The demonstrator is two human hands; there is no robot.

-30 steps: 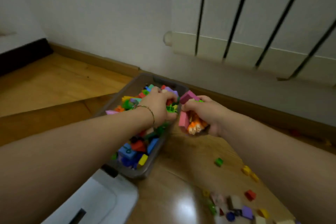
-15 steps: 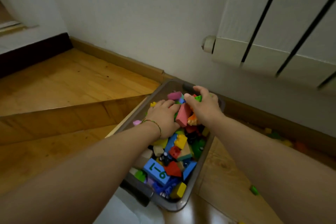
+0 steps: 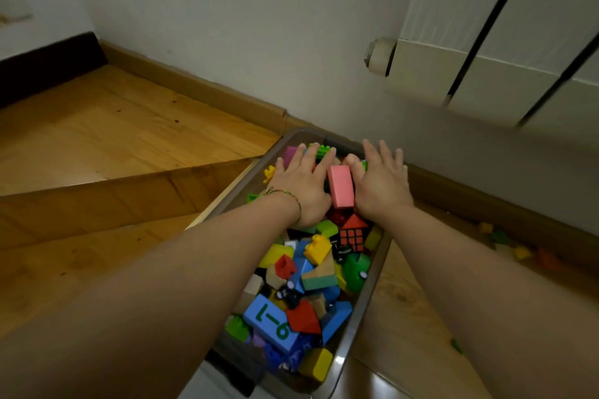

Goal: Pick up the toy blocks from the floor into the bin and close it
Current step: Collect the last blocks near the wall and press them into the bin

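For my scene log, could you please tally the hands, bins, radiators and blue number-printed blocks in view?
Hands: 2, the left hand and the right hand.
Bins: 1, the bin.
Radiators: 1, the radiator.
Blue number-printed blocks: 1, the blue number block.
Total: 5.
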